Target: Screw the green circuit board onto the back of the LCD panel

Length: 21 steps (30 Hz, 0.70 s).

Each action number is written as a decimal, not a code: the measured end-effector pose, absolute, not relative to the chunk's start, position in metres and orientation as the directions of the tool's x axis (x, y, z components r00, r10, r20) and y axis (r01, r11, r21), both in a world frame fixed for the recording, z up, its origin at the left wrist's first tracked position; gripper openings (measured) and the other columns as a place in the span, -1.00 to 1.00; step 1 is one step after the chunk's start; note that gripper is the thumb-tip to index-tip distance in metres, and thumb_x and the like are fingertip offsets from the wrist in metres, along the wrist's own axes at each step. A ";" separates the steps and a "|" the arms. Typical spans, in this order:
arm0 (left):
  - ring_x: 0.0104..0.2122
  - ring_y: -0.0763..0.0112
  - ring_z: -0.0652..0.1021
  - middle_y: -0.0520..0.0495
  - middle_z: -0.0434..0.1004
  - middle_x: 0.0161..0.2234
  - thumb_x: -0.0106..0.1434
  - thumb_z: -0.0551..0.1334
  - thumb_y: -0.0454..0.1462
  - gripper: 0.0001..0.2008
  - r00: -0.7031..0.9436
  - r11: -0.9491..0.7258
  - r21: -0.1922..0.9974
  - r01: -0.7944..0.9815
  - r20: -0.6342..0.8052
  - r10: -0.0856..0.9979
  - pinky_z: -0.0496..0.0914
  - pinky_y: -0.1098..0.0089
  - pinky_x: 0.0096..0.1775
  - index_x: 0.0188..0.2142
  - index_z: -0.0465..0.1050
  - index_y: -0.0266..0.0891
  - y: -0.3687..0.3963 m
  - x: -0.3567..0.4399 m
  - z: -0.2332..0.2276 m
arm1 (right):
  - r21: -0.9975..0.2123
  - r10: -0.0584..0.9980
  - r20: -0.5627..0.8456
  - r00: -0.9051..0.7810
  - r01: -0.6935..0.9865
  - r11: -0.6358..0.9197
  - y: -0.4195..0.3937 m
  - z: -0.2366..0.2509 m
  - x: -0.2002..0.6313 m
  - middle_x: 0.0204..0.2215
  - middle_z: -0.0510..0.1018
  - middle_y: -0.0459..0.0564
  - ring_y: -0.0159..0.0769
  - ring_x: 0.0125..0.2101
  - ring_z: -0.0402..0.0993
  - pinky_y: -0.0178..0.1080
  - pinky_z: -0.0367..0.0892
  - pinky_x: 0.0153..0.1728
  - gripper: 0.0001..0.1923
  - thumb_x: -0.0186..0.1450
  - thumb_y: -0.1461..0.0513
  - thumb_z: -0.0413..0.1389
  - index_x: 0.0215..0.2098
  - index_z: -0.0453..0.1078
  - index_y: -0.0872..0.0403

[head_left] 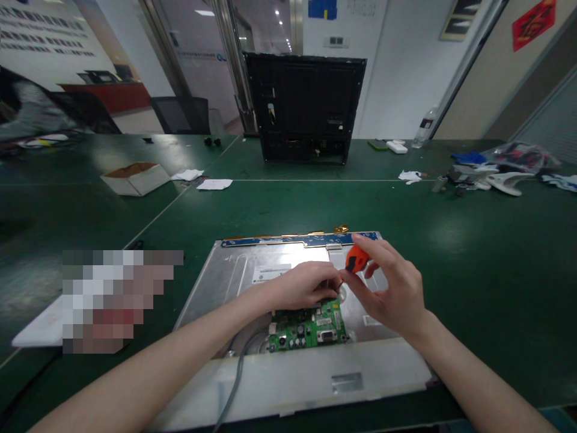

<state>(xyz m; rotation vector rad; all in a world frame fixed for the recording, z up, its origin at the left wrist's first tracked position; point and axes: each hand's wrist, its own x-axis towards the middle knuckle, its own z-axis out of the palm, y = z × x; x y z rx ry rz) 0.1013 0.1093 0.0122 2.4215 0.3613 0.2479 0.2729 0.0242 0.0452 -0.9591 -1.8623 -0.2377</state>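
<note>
An orange and black screwdriver is pinched by its handle between the thumb and fingers of my right hand. Its shaft slants down to the left, toward the fingertips of my left hand. Those fingers are closed together over the upper edge of a green circuit board; what they grip, if anything, is hidden. The board lies on the metal back of a flat display panel. Along the panel's far edge runs a narrow blue circuit strip. A grey cable curves from beside the board toward me.
A black monitor housing stands upright at the back of the green table. An open cardboard box and papers are at the left. Bagged items and a water bottle sit to the right. A blurred patch covers something at left.
</note>
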 end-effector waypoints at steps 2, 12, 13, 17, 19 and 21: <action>-0.36 0.38 0.48 -0.03 0.49 -0.35 0.24 0.23 -0.38 -0.95 0.940 -0.737 0.645 0.202 0.085 0.332 0.34 0.41 -0.31 -0.37 0.39 -0.27 0.109 0.101 0.012 | -0.239 0.508 0.839 -0.195 0.706 0.667 0.024 0.044 0.273 -0.31 0.50 -0.07 -0.40 -0.47 0.43 -0.32 0.42 -0.50 -0.41 0.24 0.34 0.17 0.20 0.14 0.00; -0.36 0.38 0.47 -0.03 0.48 -0.35 0.24 0.25 -0.35 -0.93 0.925 -0.725 0.654 0.217 0.100 0.367 0.33 0.42 -0.31 -0.37 0.37 -0.26 0.107 0.101 0.011 | -0.256 0.532 0.825 -0.193 0.711 0.655 0.023 0.044 0.272 -0.25 0.50 -0.04 -0.41 -0.47 0.41 -0.33 0.43 -0.50 -0.41 0.25 0.33 0.13 0.22 0.10 0.01; -0.35 0.37 0.47 -0.03 0.48 -0.35 0.25 0.25 -0.34 -0.92 0.926 -0.727 0.651 0.219 0.096 0.365 0.33 0.42 -0.31 -0.38 0.37 -0.27 0.107 0.102 0.011 | -0.253 0.530 0.825 -0.195 0.711 0.656 0.024 0.045 0.272 -0.26 0.49 -0.04 -0.40 -0.47 0.42 -0.33 0.42 -0.51 -0.42 0.26 0.31 0.14 0.22 0.12 0.00; -0.32 0.34 0.48 -0.06 0.49 -0.32 0.26 0.25 -0.28 -0.89 0.931 -0.740 0.635 0.221 0.088 0.354 0.33 0.41 -0.30 -0.37 0.38 -0.27 0.108 0.102 0.011 | -0.237 0.535 0.823 -0.191 0.740 0.629 0.025 0.045 0.272 -0.31 0.46 -0.06 -0.38 -0.46 0.42 -0.32 0.41 -0.51 -0.41 0.28 0.29 0.14 0.24 0.12 -0.06; -0.32 0.34 0.48 -0.07 0.48 -0.30 0.26 0.26 -0.28 -0.91 0.929 -0.742 0.634 0.216 0.099 0.355 0.33 0.40 -0.30 -0.35 0.40 -0.27 0.108 0.101 0.011 | -0.225 0.528 0.824 -0.203 0.740 0.634 0.024 0.044 0.272 -0.30 0.49 -0.06 -0.38 -0.45 0.43 -0.30 0.44 -0.46 -0.37 0.29 0.31 0.12 0.27 0.07 -0.06; -0.32 0.35 0.48 -0.07 0.49 -0.30 0.25 0.26 -0.30 -0.93 0.930 -0.741 0.640 0.202 0.112 0.350 0.34 0.40 -0.30 -0.31 0.42 -0.28 0.108 0.100 0.012 | -0.237 0.523 0.828 -0.204 0.717 0.655 0.023 0.043 0.272 -0.26 0.52 -0.05 -0.39 -0.46 0.44 -0.30 0.46 -0.44 -0.34 0.27 0.35 0.11 0.29 0.03 -0.03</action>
